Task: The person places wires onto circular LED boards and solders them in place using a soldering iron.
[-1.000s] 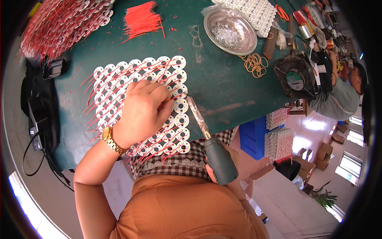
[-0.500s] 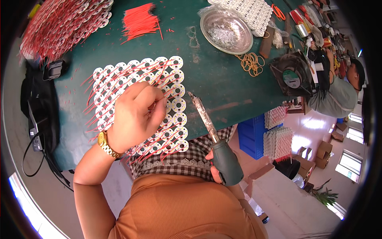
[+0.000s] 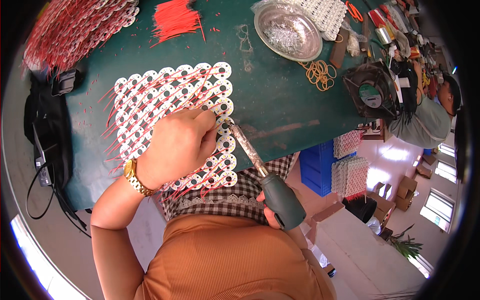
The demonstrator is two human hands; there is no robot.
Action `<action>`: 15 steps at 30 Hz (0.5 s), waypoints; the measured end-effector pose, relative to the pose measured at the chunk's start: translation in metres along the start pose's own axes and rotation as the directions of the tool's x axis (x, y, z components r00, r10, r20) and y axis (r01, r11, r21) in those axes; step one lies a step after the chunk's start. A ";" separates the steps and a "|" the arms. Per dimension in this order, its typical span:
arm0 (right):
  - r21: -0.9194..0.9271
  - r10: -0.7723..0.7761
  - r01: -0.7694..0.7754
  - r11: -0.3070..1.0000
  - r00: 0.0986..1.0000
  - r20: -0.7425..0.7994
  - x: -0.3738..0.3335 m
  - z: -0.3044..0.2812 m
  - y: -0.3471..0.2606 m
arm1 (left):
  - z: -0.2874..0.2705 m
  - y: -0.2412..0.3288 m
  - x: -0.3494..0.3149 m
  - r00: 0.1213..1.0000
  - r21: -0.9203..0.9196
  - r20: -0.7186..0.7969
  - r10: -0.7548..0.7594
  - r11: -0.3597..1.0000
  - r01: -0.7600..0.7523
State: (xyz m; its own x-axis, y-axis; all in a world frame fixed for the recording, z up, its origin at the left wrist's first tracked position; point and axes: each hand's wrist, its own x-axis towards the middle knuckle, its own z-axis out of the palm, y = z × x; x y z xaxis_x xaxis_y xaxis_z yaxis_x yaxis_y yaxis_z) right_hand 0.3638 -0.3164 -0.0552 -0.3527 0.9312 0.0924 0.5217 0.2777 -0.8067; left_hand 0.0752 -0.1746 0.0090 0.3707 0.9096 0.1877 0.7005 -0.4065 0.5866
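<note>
A panel of round white circuit boards (image 3: 150,95), joined in rows with thin red wires across them, lies on the green table near me. Over its middle, my left hand (image 3: 182,142) has thumb and fingers pinched together; a thin red wire shows at the fingertips, though most of the grip is hidden. My right hand (image 3: 271,214) is wrapped round the dark green handle of a soldering iron (image 3: 282,200). The iron's tip reaches a board at the panel's right side, close to my left fingertips. Whether it touches is too small to tell.
Stacked wired boards (image 3: 75,30) lie far left, beside a pile of red wires (image 3: 174,20). A metal bowl (image 3: 312,37) with silvery scraps, rubber bands (image 3: 320,75) and a fan (image 3: 370,92) stand to the right. Another person (image 3: 425,120) sits at far right; a blue crate (image 3: 316,167) is below the table.
The soldering iron's tip has moved left onto the panel's right edge. My left hand has shifted slightly right and down, its fingertips now close to the tip.
</note>
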 end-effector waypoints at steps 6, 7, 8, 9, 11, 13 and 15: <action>-0.060 -0.047 0.052 0.997 0.996 0.080 0.016 -0.008 -0.013 | 0.000 0.000 0.001 1.000 0.010 0.007 -0.015 1.000 0.015; -0.058 -0.048 0.053 0.997 0.995 0.083 0.015 -0.009 -0.014 | 0.001 0.000 0.002 1.000 0.008 -0.004 -0.009 1.000 0.009; 0.012 0.056 -0.057 0.998 0.994 0.091 0.014 -0.009 -0.015 | 0.002 0.001 0.002 1.000 0.018 0.000 -0.017 1.000 0.017; 0.081 0.159 -0.168 0.983 0.982 0.105 0.013 -0.009 -0.015 | 0.002 0.001 0.002 1.000 0.019 -0.001 -0.021 1.000 0.021; 0.085 0.154 -0.163 0.983 0.982 0.106 0.008 -0.006 -0.011 | 0.001 0.003 0.003 1.000 0.021 -0.007 -0.023 1.000 0.023; 0.092 0.148 -0.158 0.983 0.983 0.106 0.009 -0.006 -0.012 | 0.002 0.002 0.002 1.000 0.023 -0.004 -0.027 0.999 0.027; 0.110 0.186 -0.197 0.974 0.977 0.100 0.017 -0.010 -0.020 | 0.003 0.001 0.001 0.999 0.027 0.000 -0.032 0.999 0.032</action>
State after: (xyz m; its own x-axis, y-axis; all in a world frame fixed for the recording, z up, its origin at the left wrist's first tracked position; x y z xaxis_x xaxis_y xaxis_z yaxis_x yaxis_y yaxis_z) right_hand 0.3551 -0.3041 -0.0323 -0.3254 0.9381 -0.1182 0.4919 0.0612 -0.8685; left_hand 0.0785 -0.1741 0.0076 0.3477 0.9222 0.1691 0.7282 -0.3792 0.5709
